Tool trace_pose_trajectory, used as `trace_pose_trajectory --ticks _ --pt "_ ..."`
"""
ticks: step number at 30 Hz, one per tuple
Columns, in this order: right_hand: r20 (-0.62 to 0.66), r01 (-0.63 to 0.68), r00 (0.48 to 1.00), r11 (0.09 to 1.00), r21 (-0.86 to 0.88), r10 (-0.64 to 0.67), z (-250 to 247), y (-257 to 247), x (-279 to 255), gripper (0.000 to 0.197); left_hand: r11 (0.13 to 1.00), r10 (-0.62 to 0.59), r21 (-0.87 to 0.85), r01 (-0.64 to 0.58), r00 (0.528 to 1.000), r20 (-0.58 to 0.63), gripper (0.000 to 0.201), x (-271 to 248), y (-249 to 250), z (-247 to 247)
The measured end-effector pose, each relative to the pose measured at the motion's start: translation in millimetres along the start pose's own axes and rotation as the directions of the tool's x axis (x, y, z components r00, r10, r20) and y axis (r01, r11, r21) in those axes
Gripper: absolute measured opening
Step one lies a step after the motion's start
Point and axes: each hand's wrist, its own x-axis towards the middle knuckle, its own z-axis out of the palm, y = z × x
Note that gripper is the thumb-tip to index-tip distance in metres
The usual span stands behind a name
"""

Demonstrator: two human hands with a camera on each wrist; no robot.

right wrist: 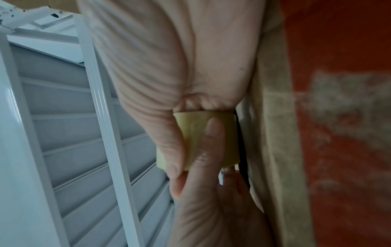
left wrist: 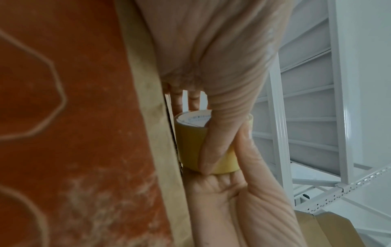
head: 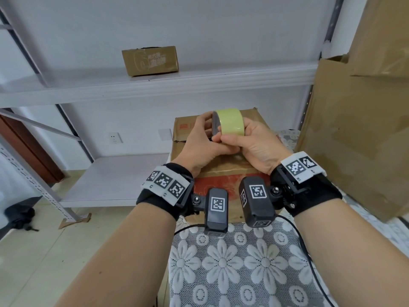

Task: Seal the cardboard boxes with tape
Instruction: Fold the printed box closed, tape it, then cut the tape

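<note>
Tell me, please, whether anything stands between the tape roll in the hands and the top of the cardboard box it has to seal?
Nothing visible does. Both the left hand and right hand hold the tape roll directly above the cardboard box, with only open air between roll and box top.
</note>
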Motion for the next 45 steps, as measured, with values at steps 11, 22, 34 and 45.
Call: trace_pose_trajectory --ticks 11,22,34,45 --pt "-0.018 -0.029 0.999 0.999 -0.018 0.029 -1.3 4.0 2.3 0.018 1.000 -0.003 -0.016 0.003 1.000 -0.020 0.100 -1.8 -2.7 -0.8" --pt "-0.060 -0.034 0.998 0.999 0.002 0.034 0.8 4.9 3.3 0.019 0.999 -0.028 -0.015 0.028 1.000 -0.012 0.094 -2.2 -2.0 -0.5" --pt "0.067 -0.023 0.998 0.998 0.053 0.019 -1.1 1.9 -0.8 0.021 0.999 -0.021 -0.050 0.020 0.999 -0.027 0.087 -3.8 -0.2 -2.2" --pt "-0.035 -0.056 0.998 0.998 0.029 0.057 2.5 -1.8 3.7 0.020 0.998 0.029 0.051 -0.025 0.997 -0.066 0.089 -5.4 -0.5 2.4"
